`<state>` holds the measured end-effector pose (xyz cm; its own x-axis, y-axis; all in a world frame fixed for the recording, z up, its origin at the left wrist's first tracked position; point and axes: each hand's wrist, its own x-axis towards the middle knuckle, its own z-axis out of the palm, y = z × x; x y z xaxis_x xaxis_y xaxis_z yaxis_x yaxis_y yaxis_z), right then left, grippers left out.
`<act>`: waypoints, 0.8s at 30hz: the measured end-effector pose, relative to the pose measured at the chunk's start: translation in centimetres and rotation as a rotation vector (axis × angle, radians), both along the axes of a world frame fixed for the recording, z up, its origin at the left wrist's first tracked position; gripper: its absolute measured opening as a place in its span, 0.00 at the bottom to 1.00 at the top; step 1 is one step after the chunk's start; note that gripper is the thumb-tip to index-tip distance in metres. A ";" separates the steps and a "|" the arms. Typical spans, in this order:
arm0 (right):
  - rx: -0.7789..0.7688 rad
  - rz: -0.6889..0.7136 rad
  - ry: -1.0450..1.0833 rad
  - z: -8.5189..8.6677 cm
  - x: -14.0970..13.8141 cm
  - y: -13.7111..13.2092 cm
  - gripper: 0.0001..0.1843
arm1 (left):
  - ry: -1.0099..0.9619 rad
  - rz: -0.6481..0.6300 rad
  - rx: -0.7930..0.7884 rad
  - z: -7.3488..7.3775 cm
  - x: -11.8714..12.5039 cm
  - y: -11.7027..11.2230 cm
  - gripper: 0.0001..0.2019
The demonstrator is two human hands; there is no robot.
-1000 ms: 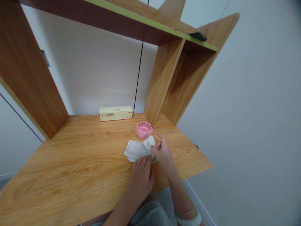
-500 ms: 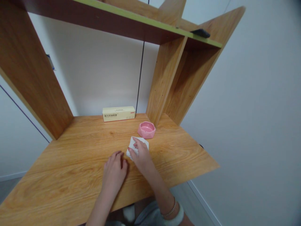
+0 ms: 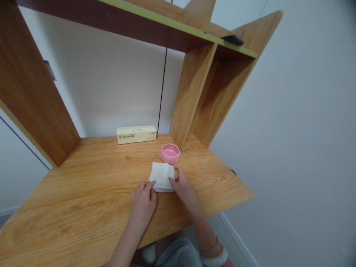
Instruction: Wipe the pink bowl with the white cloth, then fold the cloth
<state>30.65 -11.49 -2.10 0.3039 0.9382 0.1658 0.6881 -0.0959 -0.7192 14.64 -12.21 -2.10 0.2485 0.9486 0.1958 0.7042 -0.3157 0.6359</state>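
Note:
A folded white cloth (image 3: 161, 175) lies flat on the wooden desk (image 3: 91, 193), just in front of a small pink bowl (image 3: 170, 153). My left hand (image 3: 144, 202) rests palm down on the desk, fingers stretched, with its fingertips at the cloth's near left corner. My right hand (image 3: 180, 184) touches the cloth's near right edge, thumb and fingers pinched on that edge.
A long cream box (image 3: 136, 134) lies against the back wall. Wooden uprights (image 3: 194, 92) rise right behind the bowl, with a shelf (image 3: 155, 26) overhead carrying a dark object (image 3: 232, 39). The desk's right edge drops off close to my right hand.
The cloth went from loosely bunched to a neat flat square. My right hand moved off its top to its right edge, and my left hand slid up to its left corner.

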 end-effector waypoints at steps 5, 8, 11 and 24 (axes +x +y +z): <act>-0.053 -0.137 -0.145 2.1 2.4 0.2 0.20 | 0.031 -0.093 -0.018 0.2 2.9 -1.6 0.20; -0.075 -0.234 -0.276 2.8 3.0 0.0 0.16 | 0.035 -0.140 -0.018 0.6 4.5 -2.2 0.21; -0.030 -0.326 -0.398 2.9 2.4 -0.2 0.14 | -0.007 -0.163 -0.037 0.6 4.9 -1.9 0.21; 0.293 0.372 0.452 -0.8 -8.7 -1.2 0.24 | -1.438 0.276 -0.391 0.4 -1.9 0.5 0.15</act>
<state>22.00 -12.67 -2.90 0.0676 0.9297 0.3622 0.2612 0.3339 -0.9057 12.73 -11.74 -1.66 -0.1176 0.9804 -0.1578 -0.5629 0.0651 0.8239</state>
